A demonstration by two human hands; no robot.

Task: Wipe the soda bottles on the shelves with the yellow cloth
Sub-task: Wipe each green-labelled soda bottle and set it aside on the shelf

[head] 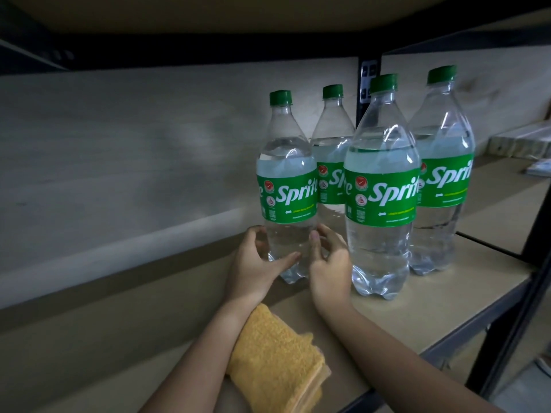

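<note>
Centre frame: left hand (253, 263) and right hand (329, 263), fingers loosely spread, flank the leftmost soda bottle (286, 186), gripping nothing; yellow cloth (274, 359) lies folded at lower centre.

Rear bottle (331, 150) half hidden behind others.

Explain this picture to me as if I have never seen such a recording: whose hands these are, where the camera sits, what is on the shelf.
There is no machine. A person wears one camera on the head, looking forward and down at their own two bare hands. On the shelf stand four Sprite bottles. The left hand and right hand sit on either side of the front left bottle, fingers curved near its lower part; a firm grip cannot be confirmed. The folded yellow cloth lies on the shelf beside the left forearm, held by neither hand.
</note>
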